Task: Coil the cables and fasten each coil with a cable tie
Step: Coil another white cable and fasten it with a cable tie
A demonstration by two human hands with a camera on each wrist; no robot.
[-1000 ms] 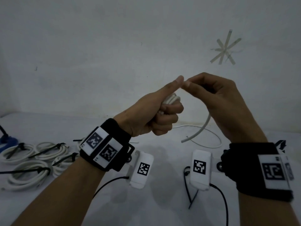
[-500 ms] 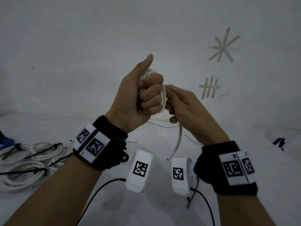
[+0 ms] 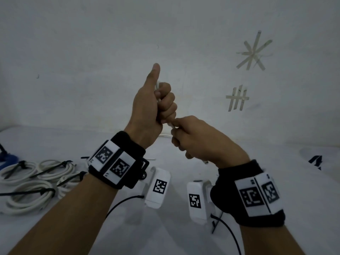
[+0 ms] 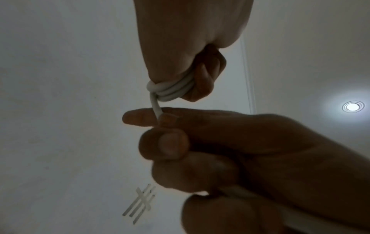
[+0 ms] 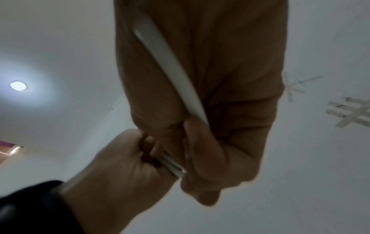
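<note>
My left hand (image 3: pixel 160 103) is raised in front of the wall, thumb pointing up, fingers curled round a small coil of white cable (image 4: pixel 170 90). Several turns of the coil show under its fist in the left wrist view. Just below it, my right hand (image 3: pixel 185 137) grips the cable's free end, which leaves the coil (image 4: pixel 155 107) and runs along the palm (image 5: pixel 170 71). The cable's tip (image 3: pixel 206 162) sticks out at the heel of the right hand. Most of the coil is hidden inside the left fist.
Several finished white coils with black cable ties (image 3: pixel 27 181) lie at the left of the white table (image 3: pixel 294 181). A loose black cable tie (image 3: pixel 217 223) lies under my right wrist. A blue object (image 3: pixel 7 157) sits far left. Tape marks (image 3: pixel 237 98) are on the wall.
My left hand rose and turned thumb up. My right hand swung from the thumb tip down under the left fist, laying the cable round it; the hanging tail is now short.
</note>
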